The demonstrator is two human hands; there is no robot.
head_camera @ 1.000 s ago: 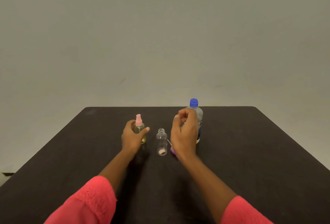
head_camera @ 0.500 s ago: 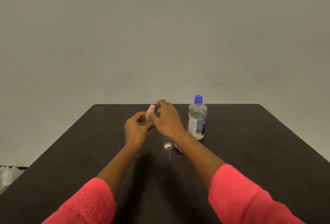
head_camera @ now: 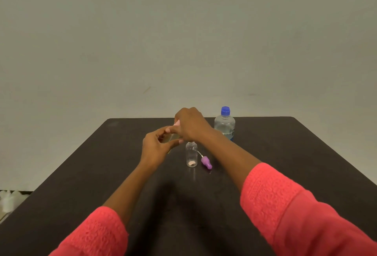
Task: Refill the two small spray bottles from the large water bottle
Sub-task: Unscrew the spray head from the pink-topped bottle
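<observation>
The left hand (head_camera: 157, 147) wraps the body of the pink-topped spray bottle (head_camera: 172, 137), held tilted above the dark table (head_camera: 81, 164); its fingers are curled shut around the bottle. The right hand (head_camera: 190, 126) comes over from two o'clock and closes its fingertips on the pink cap (head_camera: 177, 123), most of which it hides; the person appears to be twisting that cap off.

The open clear spray bottle (head_camera: 191, 154) stands upright just at four o'clock of the hands, directly under the right wrist; its purple sprayer top (head_camera: 206, 162) lies on the table touching or nearly touching its base, at three o'clock. The large water bottle (head_camera: 224, 126), blue cap on, stands beyond at one o'clock.

Risks, as judged: the right forearm crosses right above the open bottle, so a dropped wrist could knock it over; it is light and narrow and would tip easily. The held bottle seems to carry some yellowish liquid; tilted as it is, a cap freed suddenly could spill it. A loose cap could also roll off.
</observation>
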